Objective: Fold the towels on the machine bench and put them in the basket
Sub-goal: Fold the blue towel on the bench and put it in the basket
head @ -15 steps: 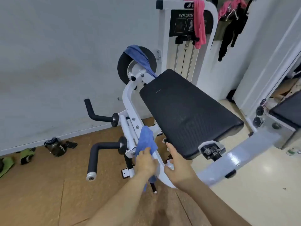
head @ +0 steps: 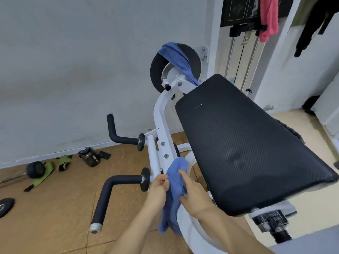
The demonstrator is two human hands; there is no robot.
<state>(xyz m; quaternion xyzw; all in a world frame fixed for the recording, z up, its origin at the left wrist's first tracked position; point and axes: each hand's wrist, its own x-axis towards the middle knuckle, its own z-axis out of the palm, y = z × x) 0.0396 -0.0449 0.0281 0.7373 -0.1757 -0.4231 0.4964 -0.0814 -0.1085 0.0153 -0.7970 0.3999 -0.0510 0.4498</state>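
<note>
a crumpled blue towel [head: 175, 195] is seen low in the middle of the view, bunched against the white frame [head: 161, 125] of a gym machine, with its lower end hanging in loose folds. the left hand [head: 159, 187] is closed on the towel's left edge, fingers curled tight together. the right hand [head: 194, 196] is pressed on the towel from the right, its index finger stretched up over the cloth and the other fingers wrapped into the folds. a second blue towel [head: 177, 61] is draped over the black round disc [head: 159, 70] at the top of the frame, and a pink towel [head: 268, 17] is hung from the weight stack tower behind.

a large black padded tabletop [head: 244, 143] with a fine ribbed texture is tilted across the right half of the view. two black foam-covered handles [head: 117, 187] are set out to the left of the frame. the floor [head: 55, 208] is brown and the wall [head: 73, 61] pale grey. a dark bottle [head: 89, 157], green straps [head: 45, 169] and a black weight plate [head: 5, 206] are lying on the floor by the wall.

dark clothing [head: 315, 21] at the top right is cut off by the edge, and the print on the tower's panel cannot be read. no basket is shown.
</note>
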